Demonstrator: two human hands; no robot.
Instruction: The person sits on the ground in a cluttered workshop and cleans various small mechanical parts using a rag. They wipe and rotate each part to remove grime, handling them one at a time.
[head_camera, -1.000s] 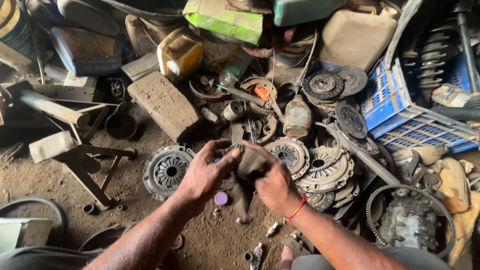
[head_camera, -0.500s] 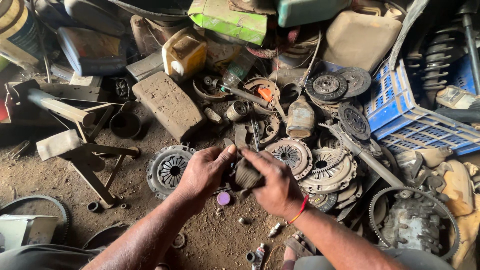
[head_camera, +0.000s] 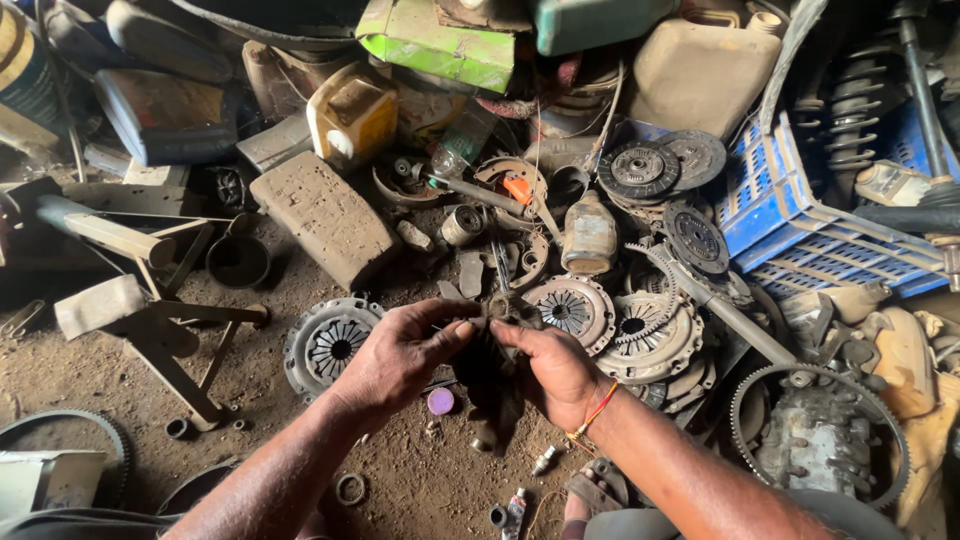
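Note:
Both my hands hold one small, dirty, dark metal car part (head_camera: 497, 345) above the dirt floor at the middle of the view. My left hand (head_camera: 400, 355) grips its left side with the thumb pressed on top. My right hand (head_camera: 555, 372), with a red thread bracelet at the wrist, grips its right side from below. The part's upper end (head_camera: 508, 305) sticks up between my fingertips; most of its body is hidden by my fingers. A small purple cap (head_camera: 440, 401) lies on the ground just under my left hand.
Clutch pressure plates (head_camera: 330, 345) and clutch discs (head_camera: 640, 170) lie around my hands. A blue plastic crate (head_camera: 800, 220) is at right, a toothed ring gear (head_camera: 760, 390) at lower right. A yellow jug (head_camera: 350, 115), a concrete block (head_camera: 322, 215) and a metal stand (head_camera: 150, 300) are at left.
My hands turned the part and lowered it a little; the ribbed end seen earlier is now covered by my fingers. The camera shifted slightly.

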